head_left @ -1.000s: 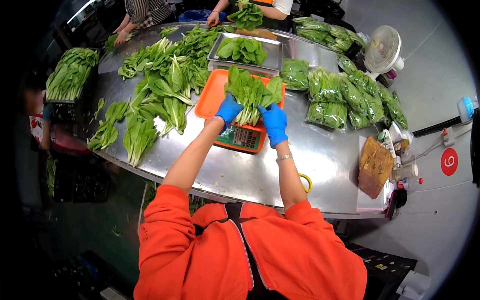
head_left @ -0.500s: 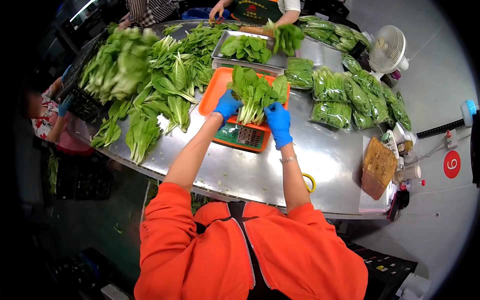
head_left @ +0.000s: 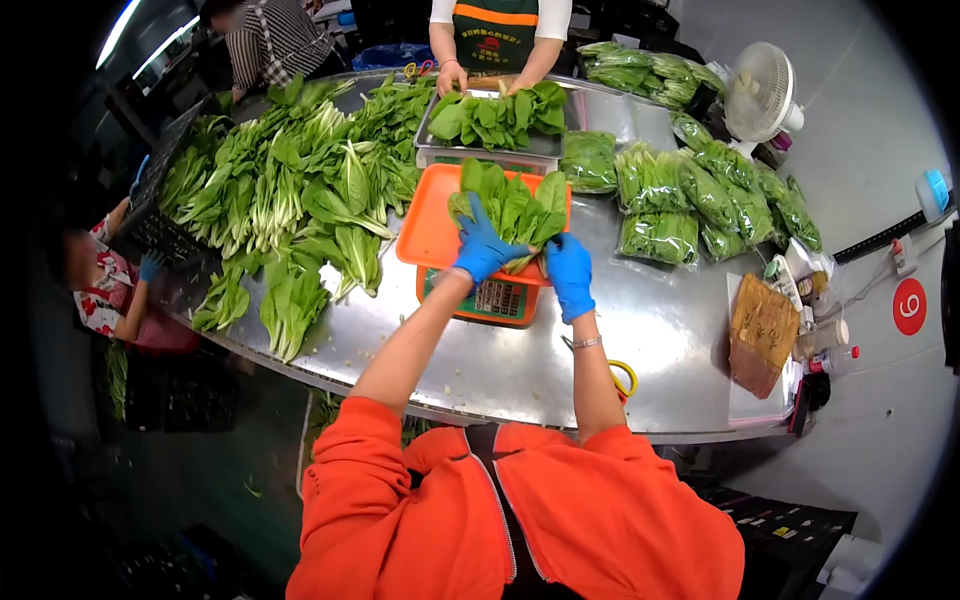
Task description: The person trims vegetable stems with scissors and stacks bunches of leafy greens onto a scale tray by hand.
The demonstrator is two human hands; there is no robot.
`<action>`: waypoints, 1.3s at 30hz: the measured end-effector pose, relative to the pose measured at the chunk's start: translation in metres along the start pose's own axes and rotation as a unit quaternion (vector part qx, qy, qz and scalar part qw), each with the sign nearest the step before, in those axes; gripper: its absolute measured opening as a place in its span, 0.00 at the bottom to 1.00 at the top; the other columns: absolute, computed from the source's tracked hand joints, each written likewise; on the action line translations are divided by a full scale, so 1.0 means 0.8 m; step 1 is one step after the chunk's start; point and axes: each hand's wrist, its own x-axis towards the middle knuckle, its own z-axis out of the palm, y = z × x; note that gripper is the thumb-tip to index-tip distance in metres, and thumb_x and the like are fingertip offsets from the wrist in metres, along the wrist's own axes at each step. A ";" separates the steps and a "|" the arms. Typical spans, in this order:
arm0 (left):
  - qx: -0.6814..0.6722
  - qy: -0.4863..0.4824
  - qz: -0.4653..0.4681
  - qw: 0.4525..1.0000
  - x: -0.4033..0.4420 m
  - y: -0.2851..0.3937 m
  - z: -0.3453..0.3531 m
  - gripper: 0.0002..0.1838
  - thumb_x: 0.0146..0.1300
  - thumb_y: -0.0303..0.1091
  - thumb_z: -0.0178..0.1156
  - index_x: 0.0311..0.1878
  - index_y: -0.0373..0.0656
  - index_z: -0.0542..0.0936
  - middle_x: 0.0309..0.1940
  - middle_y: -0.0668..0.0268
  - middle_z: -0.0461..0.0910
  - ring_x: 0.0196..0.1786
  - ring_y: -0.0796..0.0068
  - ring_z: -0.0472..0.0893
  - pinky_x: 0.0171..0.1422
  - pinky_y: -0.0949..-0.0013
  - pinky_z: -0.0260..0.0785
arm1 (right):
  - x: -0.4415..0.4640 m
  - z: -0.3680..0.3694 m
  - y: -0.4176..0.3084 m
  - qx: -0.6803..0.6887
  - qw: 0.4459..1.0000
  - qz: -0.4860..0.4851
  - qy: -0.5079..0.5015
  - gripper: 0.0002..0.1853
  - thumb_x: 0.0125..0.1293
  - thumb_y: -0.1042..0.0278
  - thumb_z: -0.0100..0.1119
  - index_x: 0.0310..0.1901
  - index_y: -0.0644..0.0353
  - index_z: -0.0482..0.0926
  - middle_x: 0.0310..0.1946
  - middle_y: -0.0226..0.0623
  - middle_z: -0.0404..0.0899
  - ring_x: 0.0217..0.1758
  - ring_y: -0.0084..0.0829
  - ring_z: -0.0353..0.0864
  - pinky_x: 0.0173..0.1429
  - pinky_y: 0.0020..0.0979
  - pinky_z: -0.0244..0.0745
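A bunch of leafy greens (head_left: 515, 205) lies in the orange tray (head_left: 428, 225), which sits on a scale (head_left: 500, 300) with a keypad. My left hand (head_left: 482, 248), in a blue glove, rests across the stem side of the bunch, its fingers spread and thumb stretched rightward. At the right edge of the tray, my blue-gloved right hand (head_left: 569, 275) has its fingers curled at the stem ends, partly hidden. Yellow-handled scissors (head_left: 624, 378) lie beside my right forearm.
Loose greens (head_left: 290, 180) heap on the left of the metal table (head_left: 660, 330). Bagged greens (head_left: 660, 200) are stacked right, near a fan (head_left: 758, 92). A co-worker (head_left: 500, 40) handles greens on a metal tray (head_left: 550, 145) opposite. A brown block (head_left: 763, 335) lies far right.
My left hand has gone from gripping the bunch's left side to lying spread across its stems. At left, the blurred moving greens now rest on the heap. The co-worker's greens are over the metal tray.
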 end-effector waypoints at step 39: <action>0.101 -0.023 -0.031 0.994 -0.007 0.006 0.026 0.50 0.50 0.46 0.56 0.64 0.40 0.32 0.63 0.42 0.40 0.65 0.41 0.42 0.61 0.38 0.39 | -0.011 0.001 -0.026 -0.053 0.994 -0.027 -0.096 0.12 0.56 0.63 0.51 0.31 0.65 0.71 0.28 0.47 0.74 0.29 0.43 0.74 0.33 0.36 0.67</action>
